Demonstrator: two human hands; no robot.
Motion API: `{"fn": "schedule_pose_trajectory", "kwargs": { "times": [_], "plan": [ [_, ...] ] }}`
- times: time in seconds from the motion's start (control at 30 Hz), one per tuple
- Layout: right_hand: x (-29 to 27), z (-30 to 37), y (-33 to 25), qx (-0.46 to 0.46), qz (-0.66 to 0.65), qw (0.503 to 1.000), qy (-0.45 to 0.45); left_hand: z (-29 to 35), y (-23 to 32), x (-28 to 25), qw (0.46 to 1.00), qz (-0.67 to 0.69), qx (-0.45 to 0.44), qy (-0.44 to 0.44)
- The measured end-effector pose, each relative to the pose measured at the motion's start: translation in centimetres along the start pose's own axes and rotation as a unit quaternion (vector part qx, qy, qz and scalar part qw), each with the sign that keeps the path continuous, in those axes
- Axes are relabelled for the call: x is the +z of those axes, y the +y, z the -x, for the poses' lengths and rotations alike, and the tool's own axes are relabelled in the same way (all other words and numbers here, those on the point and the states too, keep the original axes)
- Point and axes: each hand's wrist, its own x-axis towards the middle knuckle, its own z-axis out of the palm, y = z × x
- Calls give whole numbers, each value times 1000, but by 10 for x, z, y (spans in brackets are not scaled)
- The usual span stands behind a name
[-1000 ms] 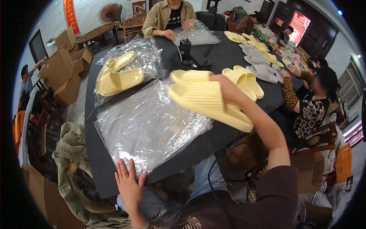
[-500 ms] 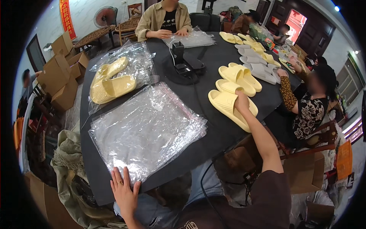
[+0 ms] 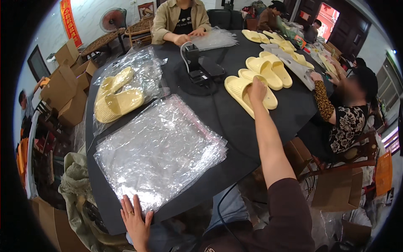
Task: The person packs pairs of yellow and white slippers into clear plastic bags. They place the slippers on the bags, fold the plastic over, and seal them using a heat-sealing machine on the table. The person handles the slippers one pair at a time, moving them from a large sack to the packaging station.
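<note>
My left hand (image 3: pixel 136 221) lies with fingers spread on the near corner of a stack of clear plastic bags (image 3: pixel 157 151). At the right, my stretched-out right hand (image 3: pixel 256 90) grips a pair of yellow slide slippers (image 3: pixel 237 89) near their straps. Its fingertips are partly hidden by the slippers. Just beyond stands another yellow pair (image 3: pixel 275 75), close against the held one. Left of the bag stack, a pair of yellow slippers (image 3: pixel 119 101) sits in or on clear plastic; which of the two I cannot tell.
A black stand-like device (image 3: pixel 194 63) with a cable is mid-table. Across the dark table (image 3: pixel 235 138), a person in a beige shirt (image 3: pixel 182 21) handles clear plastic. More yellow and grey slippers line the right side, where a person in a flowered top (image 3: pixel 350 122) sits. Cardboard boxes (image 3: pixel 63 90) stand left.
My right hand has drawn the yellow slippers leftward, turning them slightly. The person at the right has shifted grey slippers along the table. My left hand stays on the bags.
</note>
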Motion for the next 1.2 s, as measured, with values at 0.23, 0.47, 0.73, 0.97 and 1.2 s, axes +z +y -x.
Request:
{"fn": "schedule_pose_trajectory", "kwargs": {
  "times": [0.23, 0.47, 0.73, 0.97, 1.2],
  "plan": [
    [4, -1, -3, 8, -5, 999, 32, -1, 11, -7, 999, 42, -22, -3],
    [-1, 1, -5, 2, -20, 1000, 21, -2, 10, -12, 999, 17, -30, -23],
    [-1, 4, -4, -10, -35, 998, 46, -4, 10, -13, 999, 19, -31, -38],
    [3, 2, -4, 0, -26, 999, 31, -3, 11, -14, 999, 3, -29, -38],
    [4, 2, -4, -1, -26, 999, 31, -3, 12, -15, 999, 2, -33, -39]
  ]
}}
